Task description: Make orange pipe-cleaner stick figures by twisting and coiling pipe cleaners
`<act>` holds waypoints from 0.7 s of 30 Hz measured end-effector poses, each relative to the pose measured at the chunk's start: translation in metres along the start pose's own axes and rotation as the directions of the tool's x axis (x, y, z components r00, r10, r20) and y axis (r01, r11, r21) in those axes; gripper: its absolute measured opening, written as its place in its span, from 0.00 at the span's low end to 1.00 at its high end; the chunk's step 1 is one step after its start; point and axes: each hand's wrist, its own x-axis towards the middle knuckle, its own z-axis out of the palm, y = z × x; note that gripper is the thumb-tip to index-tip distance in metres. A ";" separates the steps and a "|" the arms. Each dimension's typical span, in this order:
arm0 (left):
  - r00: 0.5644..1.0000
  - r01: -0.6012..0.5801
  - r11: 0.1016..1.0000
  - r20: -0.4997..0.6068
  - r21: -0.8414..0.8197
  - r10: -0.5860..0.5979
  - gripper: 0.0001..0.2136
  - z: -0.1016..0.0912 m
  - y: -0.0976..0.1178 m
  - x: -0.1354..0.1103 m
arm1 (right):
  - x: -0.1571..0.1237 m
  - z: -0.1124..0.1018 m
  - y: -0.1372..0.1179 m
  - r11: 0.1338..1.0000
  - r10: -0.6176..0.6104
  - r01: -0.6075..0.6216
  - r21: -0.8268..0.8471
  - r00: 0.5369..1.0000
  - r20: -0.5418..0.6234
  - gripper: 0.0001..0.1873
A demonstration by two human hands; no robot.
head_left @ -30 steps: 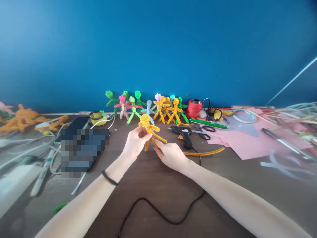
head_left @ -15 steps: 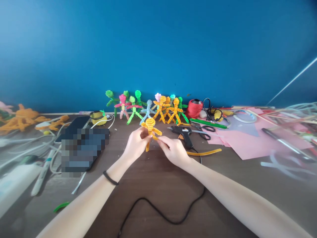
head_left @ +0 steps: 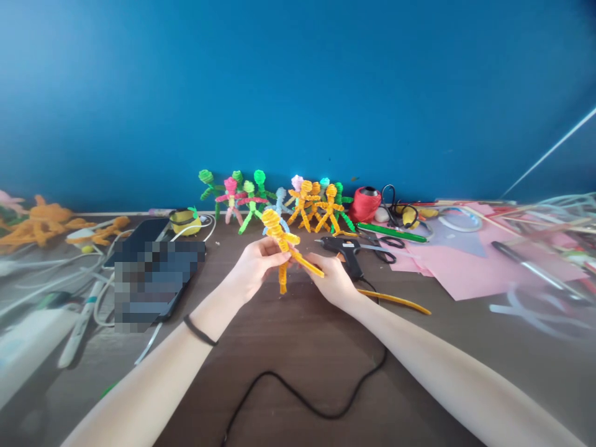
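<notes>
An orange pipe-cleaner figure (head_left: 284,243), with a coiled head, leans to the left above the table. My left hand (head_left: 254,270) is closed, pinching its body between thumb and fingers. One leg hangs downward, and a straight orange length slants right across the fingers of my right hand (head_left: 334,282). My right hand is closed too, close beside the figure. From behind it a long orange pipe cleaner (head_left: 400,302) sticks out to the right; its other end is hidden by the hand.
Several pipe-cleaner figures (head_left: 251,208) stand along the blue wall. Right of my hands lie a black glue gun (head_left: 350,253), scissors (head_left: 388,248), a green strip (head_left: 391,232) and pink paper (head_left: 459,270). A black cable (head_left: 302,403) crosses the front; phones (head_left: 139,239) and white cords lie left.
The figure has tilted left and risen slightly, and its slanting length now shows in front of my right fingers. The long pipe cleaner's free end has swung right and down.
</notes>
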 end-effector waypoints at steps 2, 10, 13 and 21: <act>1.000 0.000 0.999 0.015 -0.044 0.001 0.10 0.000 -0.002 0.000 | -0.001 0.002 -0.001 0.999 0.027 -0.026 -0.025 0.999 0.025 0.11; 0.999 0.038 0.998 0.036 -0.045 -0.036 0.09 0.000 -0.004 0.001 | -0.001 0.002 0.000 0.998 0.053 -0.052 -0.044 0.998 0.028 0.13; 0.998 0.063 0.998 0.020 -0.004 -0.063 0.09 -0.001 -0.004 0.001 | -0.001 0.002 0.000 0.997 0.035 -0.034 -0.066 0.999 0.018 0.14; 0.995 0.009 0.996 -0.102 0.087 0.000 0.08 0.001 -0.008 0.001 | -0.003 0.005 -0.003 0.959 -0.007 0.029 -0.282 0.997 0.077 0.17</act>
